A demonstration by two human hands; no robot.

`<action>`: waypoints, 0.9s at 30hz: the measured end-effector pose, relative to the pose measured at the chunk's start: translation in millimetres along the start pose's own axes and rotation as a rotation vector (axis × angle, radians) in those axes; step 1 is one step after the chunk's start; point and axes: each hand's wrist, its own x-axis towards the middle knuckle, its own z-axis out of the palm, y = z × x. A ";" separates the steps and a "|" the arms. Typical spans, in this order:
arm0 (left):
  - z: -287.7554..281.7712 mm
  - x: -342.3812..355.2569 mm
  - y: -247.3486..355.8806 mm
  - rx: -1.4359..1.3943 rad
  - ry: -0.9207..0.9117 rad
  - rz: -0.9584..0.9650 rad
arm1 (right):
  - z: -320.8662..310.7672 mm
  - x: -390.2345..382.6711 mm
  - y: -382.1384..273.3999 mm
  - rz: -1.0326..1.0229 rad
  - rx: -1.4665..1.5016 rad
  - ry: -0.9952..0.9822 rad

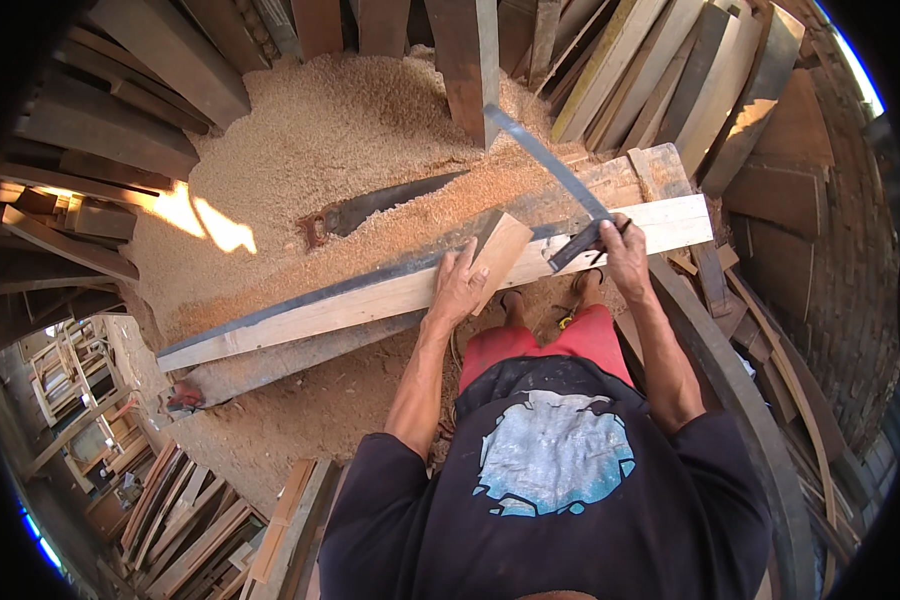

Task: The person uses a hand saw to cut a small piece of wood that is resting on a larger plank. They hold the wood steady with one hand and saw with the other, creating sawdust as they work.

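Note:
A long pale timber beam (310,312) lies slantwise across a wooden bench in front of me, its far edge dark. My left hand (457,287) grips a short reddish-brown wooden block (504,252), which sits tilted against the top of the beam. In my right hand (625,258) is a try square (555,172), held by its dark stock over the beam. Its long grey blade points up and to the left, clear of the block. A thin dark item also shows by the right fingers, too small to make out.
A handsaw (395,203) with a reddish handle lies half buried in the sawdust heap (270,140) beyond the beam. Planks (660,80) lean all round the far side. A long curved board (740,420) runs along my right, and more timber (185,510) is stacked at lower left.

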 end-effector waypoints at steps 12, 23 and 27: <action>-17.6 -23.6 100.9 -0.035 0.203 0.457 | 13.6 -58.1 -34.4 0.055 -0.141 0.196; -89.4 6.5 75.7 -0.845 0.149 0.048 | 57.1 -34.2 -145.2 -0.491 -0.614 0.114; -86.4 23.5 11.4 -0.836 0.008 -0.115 | 71.0 -19.3 -67.1 -0.078 -0.725 -0.287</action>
